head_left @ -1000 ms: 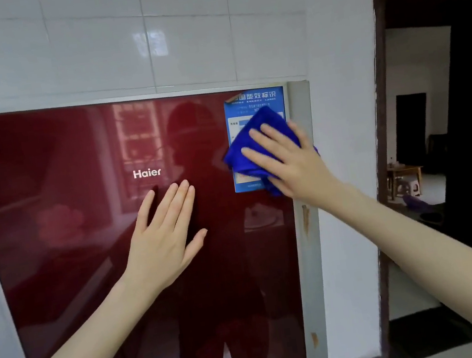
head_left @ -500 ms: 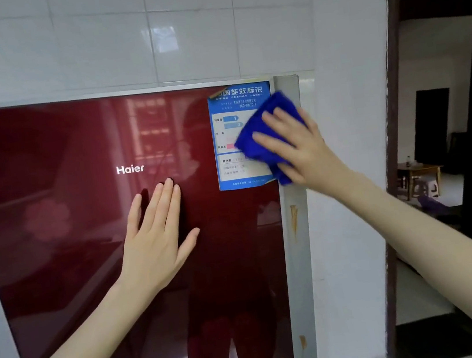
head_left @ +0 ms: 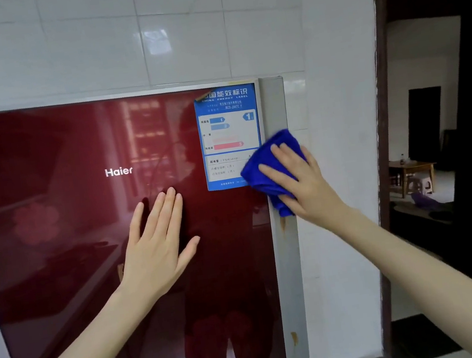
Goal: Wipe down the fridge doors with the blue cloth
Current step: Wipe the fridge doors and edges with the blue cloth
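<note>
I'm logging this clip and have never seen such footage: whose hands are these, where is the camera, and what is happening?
No machine here: a person works bare-handed. The one picture comes from a wide-angle camera worn on their head, looking forward and down, so both arms reach in from below. The left hand lies flat on the red fridge door. The right hand presses a blue cloth, fingers straight, against the door's right edge, over the lower corner of the label and the grey side strip. White tiles are above, a dark doorway to the right.
</note>
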